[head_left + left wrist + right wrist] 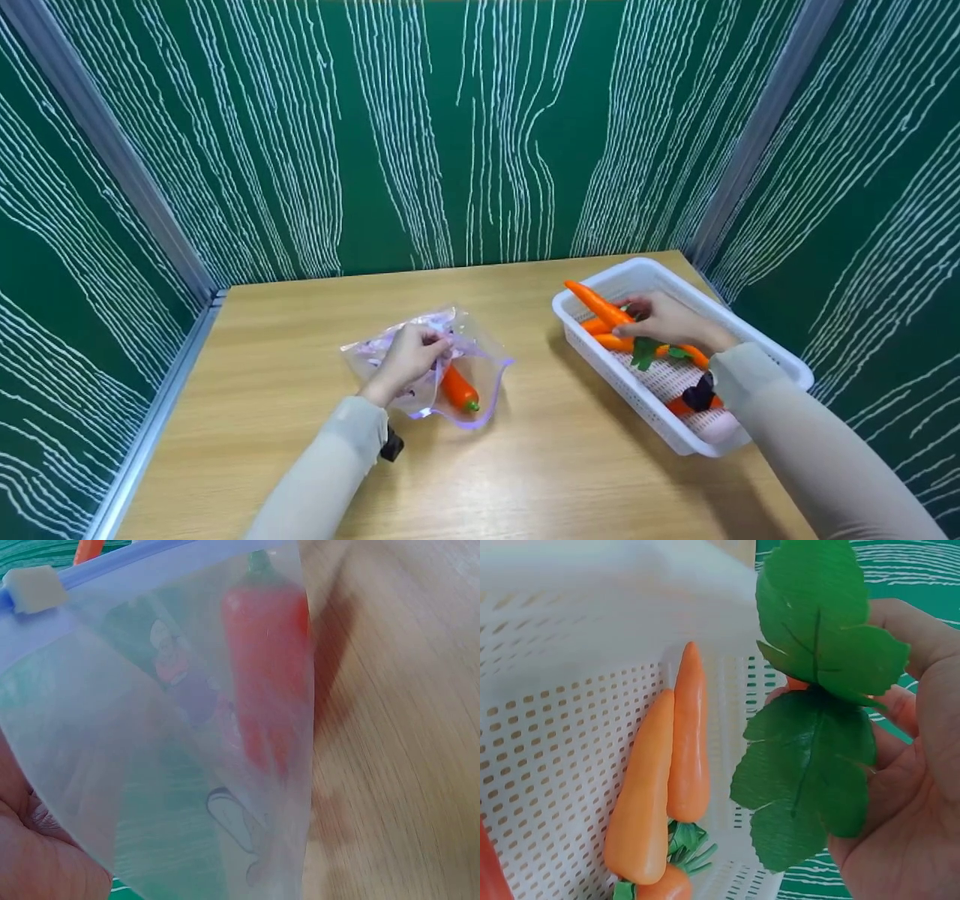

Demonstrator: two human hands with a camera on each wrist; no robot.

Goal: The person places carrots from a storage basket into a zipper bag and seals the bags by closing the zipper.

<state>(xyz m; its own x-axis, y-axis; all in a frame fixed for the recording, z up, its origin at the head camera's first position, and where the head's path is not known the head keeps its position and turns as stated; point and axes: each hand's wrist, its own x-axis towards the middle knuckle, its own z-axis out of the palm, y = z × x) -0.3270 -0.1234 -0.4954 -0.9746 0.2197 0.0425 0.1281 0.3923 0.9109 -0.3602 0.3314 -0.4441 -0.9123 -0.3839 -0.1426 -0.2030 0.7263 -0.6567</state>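
My left hand [405,358] pinches the upper layer of a clear zip bag [150,795] with a purple seal and a white slider. Inside the bag lies a red chili pepper [458,388], its green stem toward the open mouth. Over the far part of a white basket [616,384], my right hand [666,322] grips an orange carrot [598,301] near its leafy end. The carrot's tip points up and left past the basket rim. Its green leaves [810,757] hang beside the palm in the right wrist view, covering most of the carrot there.
More carrots [639,799] with green tops lie in the basket under my right hand. Something red [681,406] and a pale pink item [720,427] are at its near end. The wooden table [300,330] meets green, white-lined walls [510,135] at the back and sides.
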